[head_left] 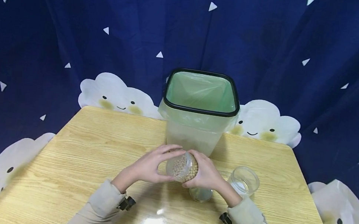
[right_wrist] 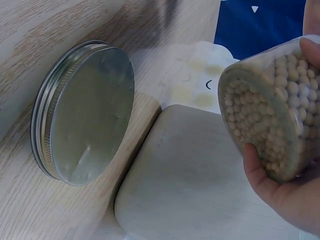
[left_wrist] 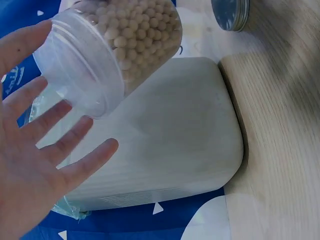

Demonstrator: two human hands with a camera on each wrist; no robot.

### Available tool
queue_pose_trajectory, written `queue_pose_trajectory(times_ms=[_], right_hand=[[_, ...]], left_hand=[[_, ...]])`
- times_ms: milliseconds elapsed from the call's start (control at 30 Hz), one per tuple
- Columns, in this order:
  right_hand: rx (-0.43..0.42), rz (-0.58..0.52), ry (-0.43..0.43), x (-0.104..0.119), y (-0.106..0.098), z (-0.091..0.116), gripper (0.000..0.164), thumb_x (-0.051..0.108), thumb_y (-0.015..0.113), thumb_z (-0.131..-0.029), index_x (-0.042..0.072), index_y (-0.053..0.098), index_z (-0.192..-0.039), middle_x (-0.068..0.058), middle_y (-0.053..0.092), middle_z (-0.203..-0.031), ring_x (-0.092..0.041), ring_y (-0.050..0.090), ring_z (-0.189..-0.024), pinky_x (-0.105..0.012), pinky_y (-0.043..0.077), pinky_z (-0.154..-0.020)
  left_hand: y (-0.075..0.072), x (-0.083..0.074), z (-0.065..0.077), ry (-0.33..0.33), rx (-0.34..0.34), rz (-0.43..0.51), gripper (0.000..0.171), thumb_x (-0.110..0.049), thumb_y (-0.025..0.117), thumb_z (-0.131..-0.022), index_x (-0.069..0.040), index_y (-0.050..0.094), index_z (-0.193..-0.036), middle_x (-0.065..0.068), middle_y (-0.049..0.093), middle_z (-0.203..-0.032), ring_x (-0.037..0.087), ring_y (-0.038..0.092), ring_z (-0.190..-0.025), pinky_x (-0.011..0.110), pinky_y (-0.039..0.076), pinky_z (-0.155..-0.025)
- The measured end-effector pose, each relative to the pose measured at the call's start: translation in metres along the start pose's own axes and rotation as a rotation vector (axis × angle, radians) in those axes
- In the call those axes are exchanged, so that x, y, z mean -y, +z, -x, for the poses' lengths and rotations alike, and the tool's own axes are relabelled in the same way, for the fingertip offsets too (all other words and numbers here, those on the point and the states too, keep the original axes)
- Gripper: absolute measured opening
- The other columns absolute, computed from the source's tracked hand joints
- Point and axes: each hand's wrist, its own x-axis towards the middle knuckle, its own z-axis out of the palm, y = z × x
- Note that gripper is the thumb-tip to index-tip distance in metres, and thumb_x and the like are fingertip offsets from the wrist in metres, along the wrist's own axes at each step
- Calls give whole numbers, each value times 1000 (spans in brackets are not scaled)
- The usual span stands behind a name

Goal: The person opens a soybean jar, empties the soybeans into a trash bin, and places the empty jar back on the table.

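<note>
A clear jar (head_left: pixel 193 169) of round beige beans is tilted on its side over the table. My right hand (head_left: pixel 205 173) grips its bean-filled base end; in the right wrist view one fingertip presses the base (right_wrist: pixel 257 125). The other end is a clear, ridged section (left_wrist: pixel 75 65), which looks mostly empty in the left wrist view. My left hand (head_left: pixel 153 164) spans this section between thumb and fingers, the fingertips (left_wrist: pixel 87 122) at its edge. Below the right hand lies a round metal lid (head_left: pixel 200 194), shown larger in the right wrist view.
Just behind the hands a pale trash bin (head_left: pixel 193 134) with a black rim and a plastic liner stands on the wooden table (head_left: pixel 111 148). An open clear container (head_left: pixel 249 174) sits beside the right forearm. A dark blue curtain (head_left: pixel 137 17) hangs behind.
</note>
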Motion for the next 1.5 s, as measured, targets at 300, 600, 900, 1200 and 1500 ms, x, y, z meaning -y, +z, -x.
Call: queue_pose_trajectory(times_ms=[300,600,900,1200,1500], right_hand=[[17,12,4,2,-1,0,93,30,85,-45,5,45,-125,-11,56,-110,-25,54,-95,-42,48,-76],[21,3,3,3,-3,1,97,28,86,-45,1,42,-128,-15,54,-113,-29,54,-98,-45,48,-78],[11,27,-11,2,0,1,96,29,86,-44,3,44,-126,-12,56,-111,-27,54,-96,-44,48,-77],[21,28,-17,2,0,2,96,31,86,-44,2,44,-126,-12,56,-111,-27,54,-96,-44,48,-78],[34,19,2,1,0,4,96,30,86,-44,3,44,-127,-12,55,-111,-26,54,-96,-44,48,-78]], left_hand=[[4,-9,-4,-221,-39,-58,72,-49,70,-72,-12,50,-130,10,56,-118,23,59,-92,39,49,-75],[5,-1,-1,-59,29,-19,89,-41,76,-67,-21,32,-142,7,31,-142,28,39,-123,50,40,-91],[8,-5,-1,-171,28,-52,85,-51,71,-70,-17,37,-139,9,48,-127,27,53,-107,43,47,-83],[9,-3,1,-108,-17,-32,93,-48,75,-66,-22,29,-143,7,34,-139,29,46,-116,47,45,-86],[10,-2,2,-98,10,-6,87,-45,76,-67,-17,37,-139,6,43,-129,24,49,-112,41,45,-87]])
